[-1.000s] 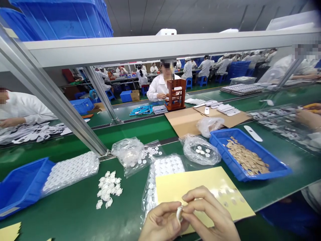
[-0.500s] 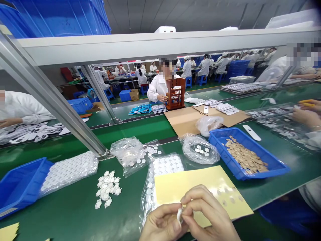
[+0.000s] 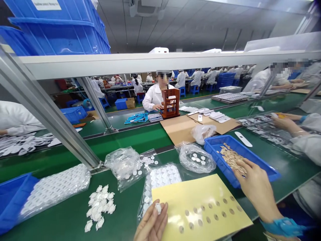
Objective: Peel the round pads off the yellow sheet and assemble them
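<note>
My left hand (image 3: pixel 151 222) rests at the near edge of a yellow backing sheet (image 3: pixel 190 190), pinching a small white curved piece (image 3: pixel 158 208) in its fingers. The sheet carries rows of round marks. My right hand (image 3: pixel 252 182), with a blue wristband (image 3: pixel 283 227), reaches into a blue plastic tray (image 3: pixel 258 157). Its fingers lie on a heap of flat tan pieces (image 3: pixel 230 157), partly hiding them. A loose pile of white curved pieces (image 3: pixel 99 207) lies on the green belt to the left of my hands.
Clear bags of white discs (image 3: pixel 195 159) and a white disc sheet (image 3: pixel 160 177) lie beyond the yellow sheet. A blue bin (image 3: pixel 12 201) sits at the left. A metal rail (image 3: pixel 55 110) crosses behind. A co-worker's hand (image 3: pixel 286 124) works at the right.
My right hand has left the white piece and moved right into the blue tray. My left hand keeps the piece, and the view has tilted, showing more of the yellow sheet.
</note>
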Motion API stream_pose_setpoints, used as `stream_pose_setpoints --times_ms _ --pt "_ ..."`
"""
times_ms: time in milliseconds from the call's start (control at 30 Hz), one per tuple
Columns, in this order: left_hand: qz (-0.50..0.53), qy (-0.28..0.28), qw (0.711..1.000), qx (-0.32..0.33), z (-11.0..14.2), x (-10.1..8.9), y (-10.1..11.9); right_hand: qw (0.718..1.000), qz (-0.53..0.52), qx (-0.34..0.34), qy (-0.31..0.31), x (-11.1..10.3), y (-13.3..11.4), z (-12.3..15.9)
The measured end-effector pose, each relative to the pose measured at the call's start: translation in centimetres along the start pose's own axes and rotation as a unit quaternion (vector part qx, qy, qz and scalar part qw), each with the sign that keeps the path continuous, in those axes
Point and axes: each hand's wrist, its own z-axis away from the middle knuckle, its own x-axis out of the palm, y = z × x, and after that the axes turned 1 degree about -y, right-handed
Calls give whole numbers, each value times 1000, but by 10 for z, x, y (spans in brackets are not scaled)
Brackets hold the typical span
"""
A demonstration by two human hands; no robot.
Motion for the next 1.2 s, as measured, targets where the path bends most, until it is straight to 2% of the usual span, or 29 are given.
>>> stream_pose_setpoints --times_ms 33,100,200,267,333,400,500,667,767,867,967,1033,1100,1133,1200 --pt "6 0 1000 -12 -3 1 -4 1000 -9 -13 -15 6 -1 -4" --pt "17 -6 999 -28 -10 5 -10 995 -45 -47 -71 23 -19 -1" --pt "29 -19 998 -44 -21 9 -17 966 -99 -114 -208 54 -72 20" --pt "34 -23 998 -53 -27 8 -20 944 -111 -143 -274 76 -109 33" --pt "39 -24 997 -60 -33 4 -23 930 -108 -158 -314 97 -137 40" --pt "46 -27 997 -63 -36 0 -25 921 -96 -168 -337 113 -153 44" --pt "52 -31 996 -68 -39 -5 -27 915 -74 -182 -352 126 -161 45" --pt "62 -41 995 -68 -39 -7 -27 902 -61 -223 -364 134 -157 47" --pt "66 -47 994 -69 -38 -7 -28 906 -70 -218 -357 138 -157 44" --pt "76 -40 993 -81 -37 -6 -25 917 -101 -186 -339 131 -160 38" --pt "122 -34 988 -83 -31 -3 -16 914 -159 -165 -335 103 -168 37" --pt "173 -51 981 -70 -24 3 -8 897 -203 -173 -353 76 -175 47" --pt "220 -82 970 -66 -15 12 -1 867 -243 -198 -388 50 -180 62" --pt "238 -94 964 -72 -10 17 2 851 -256 -216 -403 39 -182 70" --pt "262 -103 954 -100 -1 27 5 841 -258 -247 -406 24 -183 85"
